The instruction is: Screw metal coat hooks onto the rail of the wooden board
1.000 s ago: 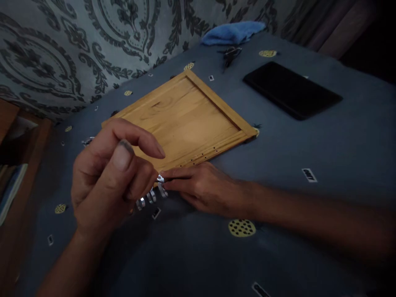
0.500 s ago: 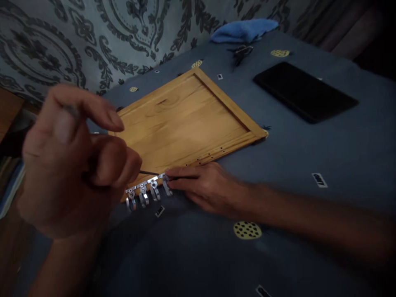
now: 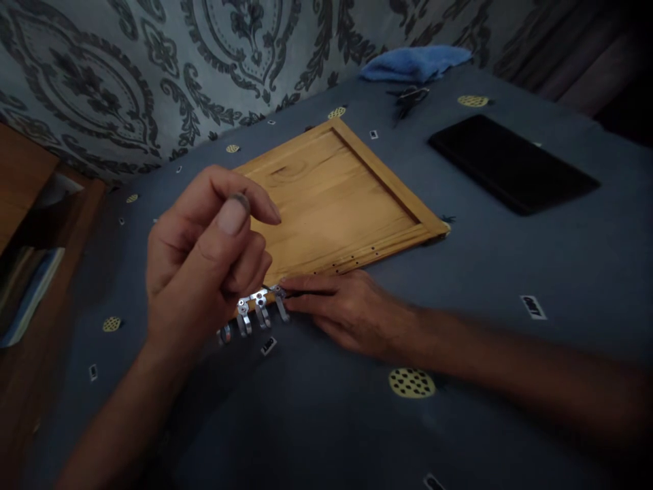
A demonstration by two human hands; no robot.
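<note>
My left hand (image 3: 209, 252) is curled closed above the board's near-left part. A thin dark shaft, which looks like a screwdriver's, sticks out of this fist toward the hooks; its handle is hidden. My right hand (image 3: 357, 313) reaches in from the right, its fingers closed at the right end of a row of metal hooks (image 3: 261, 313). These silvery hooks sit along the near edge of a framed wooden board (image 3: 326, 197), with cross-head screws showing in them. My left hand covers part of the row. Small dark holes dot the board's edge beyond my right hand.
Toward the right lies a black flat tablet-like object (image 3: 513, 163). Black scissors (image 3: 409, 99) and a blue cloth (image 3: 415, 64) are at the back. A blue-grey pineapple-print cloth (image 3: 484, 272) covers the surface. On the left stands wooden furniture (image 3: 25, 177); patterned fabric hangs behind.
My left hand has shifted right and slightly away, over the left end of the hook row. My right hand keeps its hold at the same hook. The whole view has tilted slightly.
</note>
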